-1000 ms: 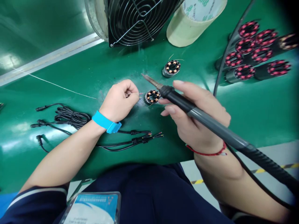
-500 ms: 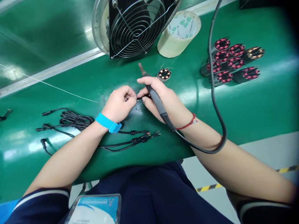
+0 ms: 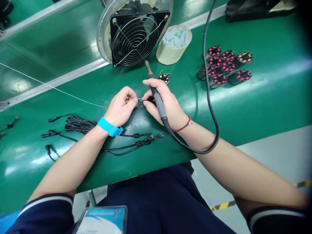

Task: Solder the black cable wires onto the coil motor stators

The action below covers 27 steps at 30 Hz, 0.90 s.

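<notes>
My right hand (image 3: 169,104) holds a soldering iron (image 3: 159,104), its handle lying between thumb and forefinger and its tip pointing away toward the fan. The same hand's fingertips pinch a small dark part (image 3: 152,100), mostly hidden by the fingers. Close on its left, my left hand (image 3: 122,105) is closed in a pinch on thin wires (image 3: 139,100) that span the narrow gap between the hands. A long thin pale strand (image 3: 63,92) comes in from the left and ends near my left hand. Just beyond my right hand stands a round black part with pale pads (image 3: 164,78).
A fan with a wire guard (image 3: 135,42) and a tape roll (image 3: 173,47) stand at the back. Several black cylinders with red pads (image 3: 219,79) are grouped on the right. Black cables (image 3: 79,124) with stripped ends lie near my left forearm. The iron's cord (image 3: 207,65) loops over my right forearm.
The view has shifted, so the fan and cylinders sit differently in it. My fingertips have moved slightly apart, showing the wires between them. Both hands keep their grip.
</notes>
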Motion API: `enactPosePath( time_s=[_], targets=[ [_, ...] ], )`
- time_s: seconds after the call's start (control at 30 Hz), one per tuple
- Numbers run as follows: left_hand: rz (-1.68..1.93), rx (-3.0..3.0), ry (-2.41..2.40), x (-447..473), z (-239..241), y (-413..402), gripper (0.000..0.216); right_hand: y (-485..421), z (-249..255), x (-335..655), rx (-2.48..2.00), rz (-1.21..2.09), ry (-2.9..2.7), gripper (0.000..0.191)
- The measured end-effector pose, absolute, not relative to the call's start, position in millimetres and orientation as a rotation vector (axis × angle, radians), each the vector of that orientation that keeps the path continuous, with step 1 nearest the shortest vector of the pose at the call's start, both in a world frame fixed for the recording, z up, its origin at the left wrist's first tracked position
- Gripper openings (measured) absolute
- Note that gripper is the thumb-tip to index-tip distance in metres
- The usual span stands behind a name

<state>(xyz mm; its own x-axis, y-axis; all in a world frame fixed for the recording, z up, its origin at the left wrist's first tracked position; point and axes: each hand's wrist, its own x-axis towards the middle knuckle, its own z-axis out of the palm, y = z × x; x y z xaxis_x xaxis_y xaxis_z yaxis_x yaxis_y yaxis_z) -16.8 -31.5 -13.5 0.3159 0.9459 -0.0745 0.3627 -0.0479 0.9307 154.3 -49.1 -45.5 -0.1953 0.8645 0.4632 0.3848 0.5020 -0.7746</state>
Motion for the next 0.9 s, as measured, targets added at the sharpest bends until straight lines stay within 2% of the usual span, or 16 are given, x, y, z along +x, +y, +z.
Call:
enactPosePath(
  time_s=[0.17,0.47,0.63,0.9],
  targets=[
    [0.738,1.68,1.21,-16,-12,-35,0.01,-47,-46,151,-1.054,0.752,-1.758,0.045],
    [0.662,1.869,1.174,-19,-5,-34,0.012,-51,-45,151,-1.057,0.786,-1.699,0.047],
    [0.597,1.788,1.222,-20,-4,-31,0.009,-53,-42,155,-1.058,0.854,-1.725,0.048],
    [0.595,1.788,1.29,-19,-8,-30,0.01,-51,-47,165,-1.063,0.78,-1.92,0.051]
  ],
)
